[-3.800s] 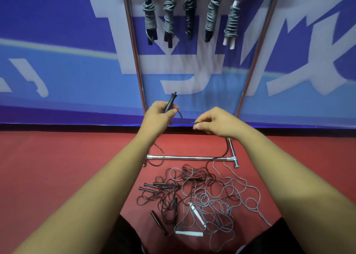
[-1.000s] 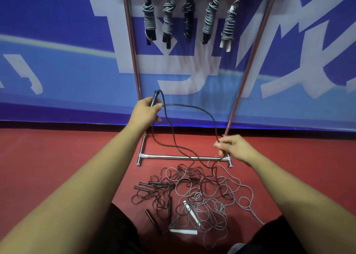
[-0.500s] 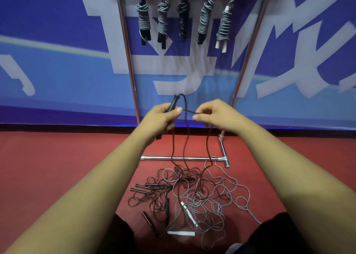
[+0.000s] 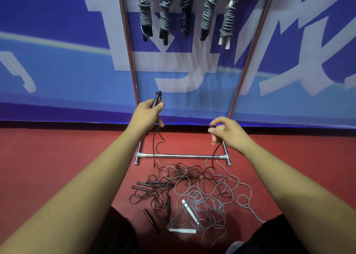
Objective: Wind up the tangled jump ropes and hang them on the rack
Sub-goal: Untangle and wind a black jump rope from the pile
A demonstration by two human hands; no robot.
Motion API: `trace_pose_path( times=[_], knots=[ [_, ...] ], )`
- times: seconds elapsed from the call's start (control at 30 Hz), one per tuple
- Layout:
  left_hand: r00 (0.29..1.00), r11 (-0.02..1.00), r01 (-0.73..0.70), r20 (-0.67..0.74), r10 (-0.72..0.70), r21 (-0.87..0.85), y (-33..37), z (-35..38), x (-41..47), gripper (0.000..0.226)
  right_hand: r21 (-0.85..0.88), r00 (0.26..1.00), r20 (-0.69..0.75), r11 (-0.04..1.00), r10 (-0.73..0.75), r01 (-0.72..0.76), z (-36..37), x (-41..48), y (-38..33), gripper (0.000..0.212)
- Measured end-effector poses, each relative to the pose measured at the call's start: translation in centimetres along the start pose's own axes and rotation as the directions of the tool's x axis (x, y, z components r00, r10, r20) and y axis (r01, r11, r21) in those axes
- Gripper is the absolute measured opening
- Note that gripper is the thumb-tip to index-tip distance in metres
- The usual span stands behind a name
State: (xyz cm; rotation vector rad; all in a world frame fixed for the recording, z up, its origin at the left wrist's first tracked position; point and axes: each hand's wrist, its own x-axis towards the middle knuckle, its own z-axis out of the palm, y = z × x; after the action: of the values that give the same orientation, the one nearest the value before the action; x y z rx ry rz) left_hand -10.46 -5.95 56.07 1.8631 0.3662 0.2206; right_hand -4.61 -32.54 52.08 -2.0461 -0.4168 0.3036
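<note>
Pulled apart again since half a second ago, pinching the black cord [image 4: 216,153] out rightward with the right hand [image 4: 225,132], gripping its black handle [image 4: 157,98] and hanging loops in the left hand [image 4: 147,116], probably measuring another wind, with the tangled pile [image 4: 192,192] on the floor [image 4: 57,167] and five wound ropes [image 4: 207,16] on the rack [image 4: 183,156].

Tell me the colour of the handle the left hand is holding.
Black. The head view shows the handle sticking up out of the left hand.
</note>
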Motion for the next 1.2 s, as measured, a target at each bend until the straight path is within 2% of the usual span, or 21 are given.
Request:
trace_pose_path(
  times=[0.13, 0.23, 0.3, 0.4, 0.47, 0.53, 0.63, 0.7, 0.77, 0.87, 0.93, 1.0, 1.13, 1.2],
  knots=[
    [0.985, 0.994, -0.032, 0.165, 0.049, -0.103, 0.5, 1.3, -0.8, 0.019, -0.098, 0.986, 0.085, 0.983, -0.144, 0.152, 0.0, 0.8, -5.0, 0.009],
    [0.936, 0.994, -0.036, 0.345, 0.069, -0.100, 1.3, 2.1, -1.8, 0.026, -0.028, 0.972, 0.067, 0.973, -0.226, 0.229, 0.2, 1.2, -8.0, 0.008],
    [0.908, 0.995, -0.063, 0.409, 0.090, -0.079, 1.4, 2.4, -2.1, 0.026, 0.042, 0.967, 0.062, 0.968, -0.249, 0.247, 0.0, 1.3, -9.1, 0.006],
    [0.925, 0.975, -0.052, 0.359, 0.129, -0.217, 1.5, 2.3, -2.0, 0.021, 0.099, 0.976, 0.070, 0.975, -0.204, 0.197, -0.3, 1.2, -7.9, 0.004],
    [0.939, 0.947, -0.015, 0.321, 0.124, -0.322, 1.7, 2.1, -1.8, 0.024, 0.090, 0.979, 0.125, 0.985, -0.160, 0.149, 0.0, 0.9, -5.8, 0.005],
    [0.950, 0.923, 0.017, 0.294, 0.105, -0.384, 1.8, 2.2, -1.6, 0.026, -0.001, 0.971, 0.219, 0.995, -0.095, 0.098, 0.3, 0.6, -3.1, 0.006],
    [0.979, 0.810, 0.063, 0.193, 0.062, -0.583, 2.0, 1.5, -1.1, 0.024, -0.223, 0.938, 0.333, 0.975, 0.098, -0.023, 0.7, -0.2, 1.8, 0.017],
    [0.987, 0.850, 0.028, 0.150, 0.061, -0.526, 1.8, 0.8, -0.8, 0.024, -0.266, 0.929, 0.311, 0.957, 0.203, -0.120, 0.6, -1.2, 4.9, 0.018],
    [0.990, 0.910, 0.004, 0.127, 0.053, -0.414, 1.2, 0.4, -0.7, 0.023, -0.253, 0.940, 0.256, 0.954, 0.223, -0.158, 0.5, -1.8, 6.5, 0.014],
    [1.000, 0.982, 0.004, -0.013, -0.006, -0.191, 0.4, 0.2, -0.4, 0.010, -0.097, 0.981, 0.139, 0.988, 0.132, -0.119, 0.6, -1.7, 5.5, 0.006],
    [0.999, 1.000, 0.009, -0.048, -0.008, 0.013, -0.1, 0.1, -0.2, 0.013, 0.053, 0.998, 0.037, 0.997, 0.054, -0.056, 0.5, -1.1, 3.3, 0.007],
    [1.000, 0.997, -0.017, 0.021, 0.015, 0.080, -0.1, 0.3, -0.5, 0.016, 0.084, 1.000, 0.019, 0.996, -0.014, 0.012, 0.3, -0.5, 0.5, 0.008],
    [0.971, 0.997, -0.050, 0.230, 0.061, -0.051, 1.6, 1.8, -2.3, 0.021, -0.054, 0.987, 0.120, 0.992, -0.111, 0.118, 0.3, 0.3, -5.0, 0.009],
    [0.940, 0.997, -0.070, 0.333, 0.077, -0.033, 1.8, 2.1, -2.4, 0.024, -0.075, 0.980, 0.132, 0.984, -0.150, 0.161, 0.3, 0.5, -7.1, 0.009]
  ],
)
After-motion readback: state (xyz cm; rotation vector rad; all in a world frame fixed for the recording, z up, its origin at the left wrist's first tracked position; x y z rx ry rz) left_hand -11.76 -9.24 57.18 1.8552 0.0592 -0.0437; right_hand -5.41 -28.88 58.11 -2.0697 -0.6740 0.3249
